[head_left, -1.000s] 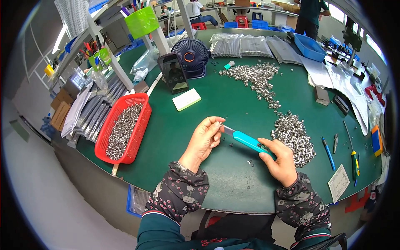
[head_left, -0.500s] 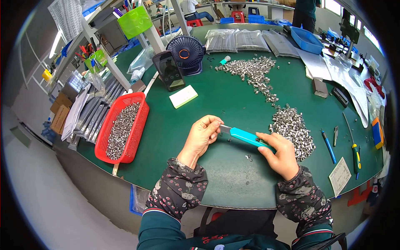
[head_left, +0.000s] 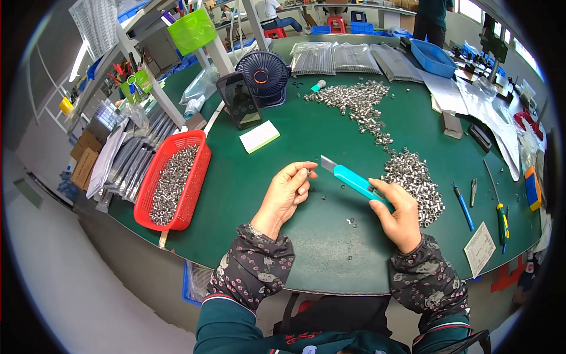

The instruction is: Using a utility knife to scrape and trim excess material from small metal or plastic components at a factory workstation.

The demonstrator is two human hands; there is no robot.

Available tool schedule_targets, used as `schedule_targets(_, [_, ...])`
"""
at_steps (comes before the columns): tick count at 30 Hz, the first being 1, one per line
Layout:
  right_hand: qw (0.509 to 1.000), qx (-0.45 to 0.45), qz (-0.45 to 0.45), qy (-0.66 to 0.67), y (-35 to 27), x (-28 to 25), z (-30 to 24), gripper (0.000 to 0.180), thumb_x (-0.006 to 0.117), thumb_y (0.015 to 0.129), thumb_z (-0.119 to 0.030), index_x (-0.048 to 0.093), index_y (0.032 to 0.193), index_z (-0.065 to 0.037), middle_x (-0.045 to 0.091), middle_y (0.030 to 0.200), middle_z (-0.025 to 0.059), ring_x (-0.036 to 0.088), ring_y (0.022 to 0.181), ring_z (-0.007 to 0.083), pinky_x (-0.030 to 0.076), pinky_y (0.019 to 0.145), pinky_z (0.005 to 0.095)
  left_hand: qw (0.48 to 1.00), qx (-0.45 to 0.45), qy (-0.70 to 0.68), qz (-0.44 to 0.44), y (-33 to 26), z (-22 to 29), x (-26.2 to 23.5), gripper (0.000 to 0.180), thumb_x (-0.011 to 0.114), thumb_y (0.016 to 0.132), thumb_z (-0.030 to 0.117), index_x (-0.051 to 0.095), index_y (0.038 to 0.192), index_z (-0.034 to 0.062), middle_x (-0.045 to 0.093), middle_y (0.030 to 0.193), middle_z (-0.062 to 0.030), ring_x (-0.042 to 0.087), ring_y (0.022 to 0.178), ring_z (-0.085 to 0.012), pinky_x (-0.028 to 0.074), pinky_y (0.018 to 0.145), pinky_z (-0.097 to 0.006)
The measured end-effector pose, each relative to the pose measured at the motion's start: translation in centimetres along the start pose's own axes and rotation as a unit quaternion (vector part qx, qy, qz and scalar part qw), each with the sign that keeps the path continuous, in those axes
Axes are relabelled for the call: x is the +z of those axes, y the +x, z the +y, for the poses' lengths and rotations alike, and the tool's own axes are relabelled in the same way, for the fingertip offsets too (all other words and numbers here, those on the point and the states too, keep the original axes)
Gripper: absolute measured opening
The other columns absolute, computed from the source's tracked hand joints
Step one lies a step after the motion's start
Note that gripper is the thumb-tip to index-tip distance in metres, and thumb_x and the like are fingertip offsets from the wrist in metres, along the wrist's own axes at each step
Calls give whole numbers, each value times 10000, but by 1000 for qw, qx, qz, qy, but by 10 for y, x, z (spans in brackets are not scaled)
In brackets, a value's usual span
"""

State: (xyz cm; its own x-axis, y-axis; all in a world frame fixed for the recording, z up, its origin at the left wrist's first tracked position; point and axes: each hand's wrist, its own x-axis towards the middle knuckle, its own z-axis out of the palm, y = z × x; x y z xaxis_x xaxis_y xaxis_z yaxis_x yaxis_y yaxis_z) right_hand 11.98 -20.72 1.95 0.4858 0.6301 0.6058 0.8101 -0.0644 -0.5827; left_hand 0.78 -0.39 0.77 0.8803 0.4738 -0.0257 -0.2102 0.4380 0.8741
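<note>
Knife (head_left: pixel 354 180), turquoise with its blade out, sits clamped in our right hand (head_left: pixel 401 215) over the middle of the green table (head_left: pixel 247 189); since a moment ago its tip has drawn back from our left hand (head_left: pixel 289 192), suggesting one cut is finished. Left fingers pinch something tiny, too small to identify. The heap of metal parts (head_left: pixel 413 177) lies just beyond.
</note>
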Motion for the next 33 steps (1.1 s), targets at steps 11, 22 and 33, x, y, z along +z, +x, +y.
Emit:
schedule_targets(11, [992, 48, -102, 52, -2, 1, 3, 284, 599, 717, -160, 577, 990, -84, 519, 676, 97, 517, 581, 246, 414, 535, 327, 1000, 4, -11, -2, 0, -4, -4, 148, 480, 861, 163, 523, 858, 22, 469, 673, -7, 341, 463, -18, 260, 362, -134])
schedule_targets(22, [991, -57, -58, -109, 1, -5, -11, 356, 632, 644, -85, 570, 995, -80, 500, 669, 81, 507, 588, 231, 404, 511, 322, 999, -27, 30, 15, -3, -6, -2, 203, 454, 876, 202, 504, 787, 26, 430, 579, 17, 305, 410, -18, 227, 337, -146])
schedule_targets(33, [989, 2, 141, 50, 14, -20, 2, 314, 588, 716, -42, 546, 1026, -16, 574, 815, 126, 553, 702, 207, 428, 647, 267, 997, -50, -61, -14, -2, -1, 0, 223, 412, 880, 229, 477, 775, 43, 500, 708, -76, 371, 476, -72, 253, 335, -162])
